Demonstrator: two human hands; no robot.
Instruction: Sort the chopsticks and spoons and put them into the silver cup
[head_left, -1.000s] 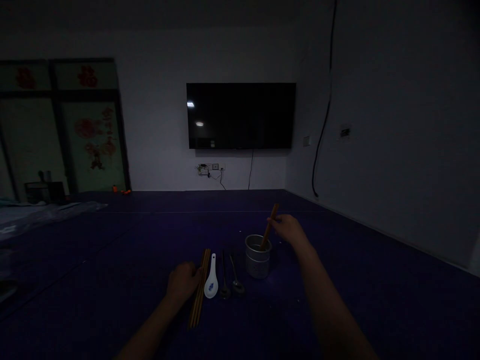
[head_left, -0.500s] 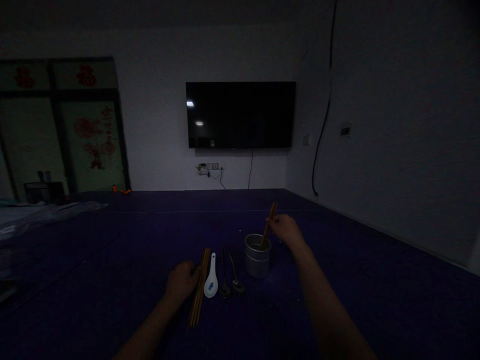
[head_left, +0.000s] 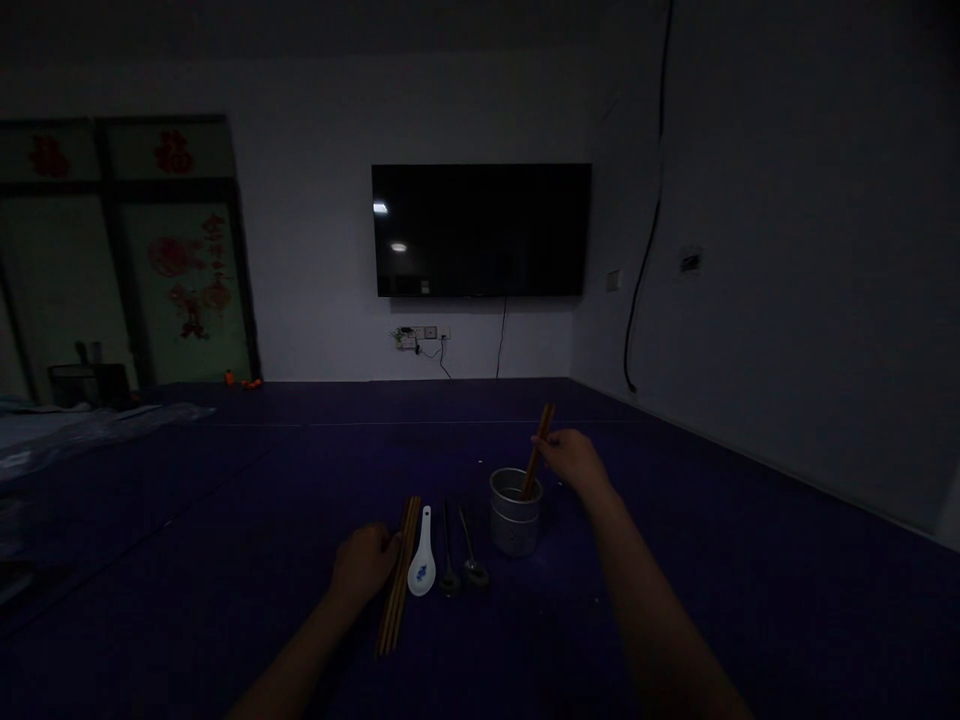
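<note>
My right hand (head_left: 574, 458) pinches wooden chopsticks (head_left: 538, 455) near their upper part. They lean with their lower ends inside a grey metal cup-like holder (head_left: 515, 525), which stands upright. Beside a bundle of several more chopsticks (head_left: 395, 600), my left hand (head_left: 365, 562) rests with curled fingers, its thumb against them. Just right of that bundle lies a white ceramic soup spoon (head_left: 422, 565) with a blue flower pattern. Two dark metal spoons, one nearer the ceramic one (head_left: 448, 575) and one nearer the holder (head_left: 474, 570), lie alongside with bowls toward me.
The dark blue surface (head_left: 300, 470) stretches to the walls. Clear plastic sheeting (head_left: 90, 435) lies at the left, and small orange objects (head_left: 244, 381) sit at the far left edge. A television (head_left: 482, 230) hangs ahead, and a cable (head_left: 645, 260) hangs at the right.
</note>
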